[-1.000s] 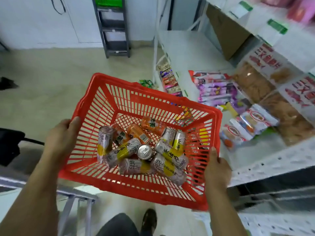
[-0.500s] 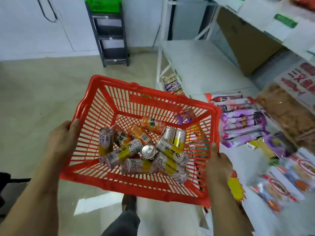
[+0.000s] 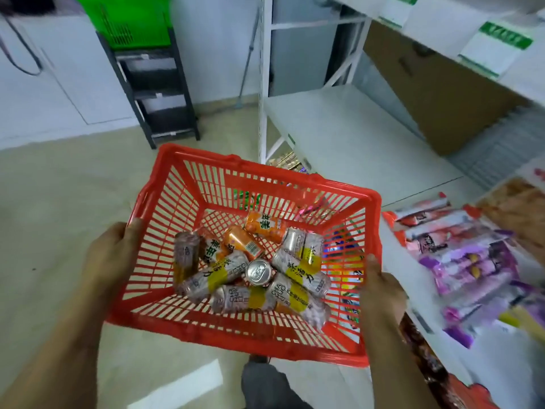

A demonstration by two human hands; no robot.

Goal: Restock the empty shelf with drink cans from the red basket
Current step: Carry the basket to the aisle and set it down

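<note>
Head camera looks steeply down, close over the red basket [image 3: 298, 184].

Basket [image 3: 298, 184] centre, held above floor [image 3: 59, 219]; left hand [image 3: 110, 258] on its left rim, right hand [image 3: 380, 293] on right rim. Cans [image 3: 253, 273] piled inside on basket bottom, most lying flat. Empty shelf [image 3: 354, 134] behind-right of basket. Snack packs [image 3: 460, 258] on shelf to the right. Rack [image 3: 156, 93] behind-left w/ 2nd basket [image 3: 129, 22] on top.
</note>
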